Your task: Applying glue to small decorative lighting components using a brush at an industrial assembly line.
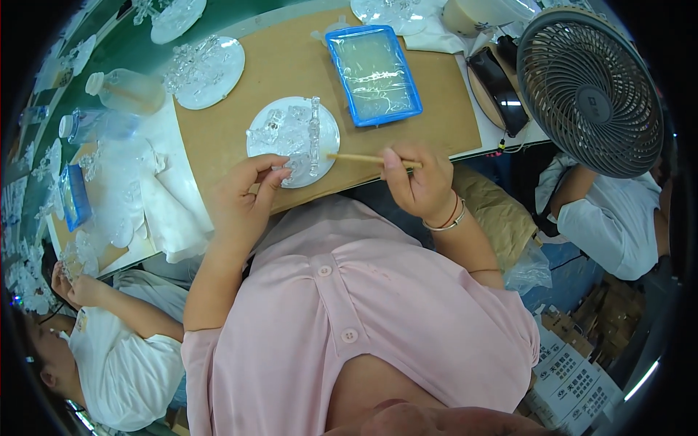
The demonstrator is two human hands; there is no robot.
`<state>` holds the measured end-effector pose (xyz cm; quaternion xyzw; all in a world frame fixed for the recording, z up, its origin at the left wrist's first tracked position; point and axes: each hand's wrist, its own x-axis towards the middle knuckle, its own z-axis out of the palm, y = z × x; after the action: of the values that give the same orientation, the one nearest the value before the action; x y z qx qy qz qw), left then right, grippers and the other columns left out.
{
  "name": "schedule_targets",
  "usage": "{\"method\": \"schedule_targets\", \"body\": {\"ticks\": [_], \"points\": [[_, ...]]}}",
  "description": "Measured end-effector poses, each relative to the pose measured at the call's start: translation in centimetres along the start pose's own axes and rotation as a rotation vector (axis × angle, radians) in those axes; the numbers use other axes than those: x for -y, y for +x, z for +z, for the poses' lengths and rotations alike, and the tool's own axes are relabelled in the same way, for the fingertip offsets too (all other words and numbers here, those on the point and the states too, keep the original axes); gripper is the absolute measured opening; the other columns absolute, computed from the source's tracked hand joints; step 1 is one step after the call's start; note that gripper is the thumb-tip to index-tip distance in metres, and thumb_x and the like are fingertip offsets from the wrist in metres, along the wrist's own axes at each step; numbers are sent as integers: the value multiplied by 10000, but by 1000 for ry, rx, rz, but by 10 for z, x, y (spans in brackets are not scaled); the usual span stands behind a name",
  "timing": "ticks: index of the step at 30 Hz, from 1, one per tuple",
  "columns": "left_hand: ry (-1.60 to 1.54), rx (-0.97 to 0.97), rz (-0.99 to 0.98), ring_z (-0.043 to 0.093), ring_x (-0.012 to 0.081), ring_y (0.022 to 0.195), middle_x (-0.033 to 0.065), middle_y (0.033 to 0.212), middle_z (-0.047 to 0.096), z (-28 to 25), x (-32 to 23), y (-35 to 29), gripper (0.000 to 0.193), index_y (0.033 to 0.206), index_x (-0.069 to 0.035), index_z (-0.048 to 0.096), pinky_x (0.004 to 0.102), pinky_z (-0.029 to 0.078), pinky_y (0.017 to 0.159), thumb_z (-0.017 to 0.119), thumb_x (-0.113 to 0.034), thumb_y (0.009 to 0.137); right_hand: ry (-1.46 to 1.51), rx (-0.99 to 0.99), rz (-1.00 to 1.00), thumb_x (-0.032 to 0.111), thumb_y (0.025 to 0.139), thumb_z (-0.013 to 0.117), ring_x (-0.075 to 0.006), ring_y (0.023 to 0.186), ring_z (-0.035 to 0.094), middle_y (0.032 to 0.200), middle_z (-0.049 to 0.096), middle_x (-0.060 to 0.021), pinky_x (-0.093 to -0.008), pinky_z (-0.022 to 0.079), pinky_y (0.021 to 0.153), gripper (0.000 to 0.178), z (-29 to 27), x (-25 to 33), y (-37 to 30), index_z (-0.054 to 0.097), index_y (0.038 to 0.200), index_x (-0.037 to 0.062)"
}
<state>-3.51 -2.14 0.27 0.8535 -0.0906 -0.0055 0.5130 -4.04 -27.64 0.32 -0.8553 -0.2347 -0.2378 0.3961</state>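
Note:
A thin tan stick is gripped between the thumb and fingers of my right hand, its tip pointing left over the right rim of a white round plate. Several clear, glassy pieces lie heaped on the plate. Along its right side runs a long clear strip of joined pieces. At the plate's lower left edge, my left hand has its thumb and forefinger brought together. Whatever sits between those fingertips is too small and clear to name.
Beyond the plate lies a blue-rimmed tray under clear film. A dark fan stands at the right, beside a black case. Another plate of clear pieces, bottles and a white cloth are leftward. Other people sit on both sides.

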Motion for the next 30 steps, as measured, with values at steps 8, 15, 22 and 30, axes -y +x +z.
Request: {"method": "schedule_targets", "body": {"ticks": [8,15,22,30], "points": [[-23,8,51,681,173,735,98,889,696,4,-4,4,127,946,-17,684,269,542,665,706,-51,825,51,12,-89,-19,883,572,-186,559,618,694,635,-88,-271,479,519,63,4,9,-2,518,901,9],[-2,28,55,669,125,754,87,888,701,3,-6,2,128,954,-2,677,241,533,685,700,-48,837,124,12,-124,-25,868,581,-224,581,620,712,638,-105,-290,484,524,75,15,13,-4,525,907,7],[-18,38,66,674,184,745,98,861,685,3,-7,3,115,937,-21,671,279,535,661,697,-51,829,62,7,-91,-18,849,579,-237,568,607,742,642,-115,-319,482,514,79,2,18,-10,515,876,20],[10,47,78,678,147,751,82,876,697,1,-6,5,127,958,-10,674,254,538,682,694,-61,844,174,173,-162,-11,838,594,-265,597,621,745,644,-117,-324,493,526,110,13,30,-5,508,899,20]]}}
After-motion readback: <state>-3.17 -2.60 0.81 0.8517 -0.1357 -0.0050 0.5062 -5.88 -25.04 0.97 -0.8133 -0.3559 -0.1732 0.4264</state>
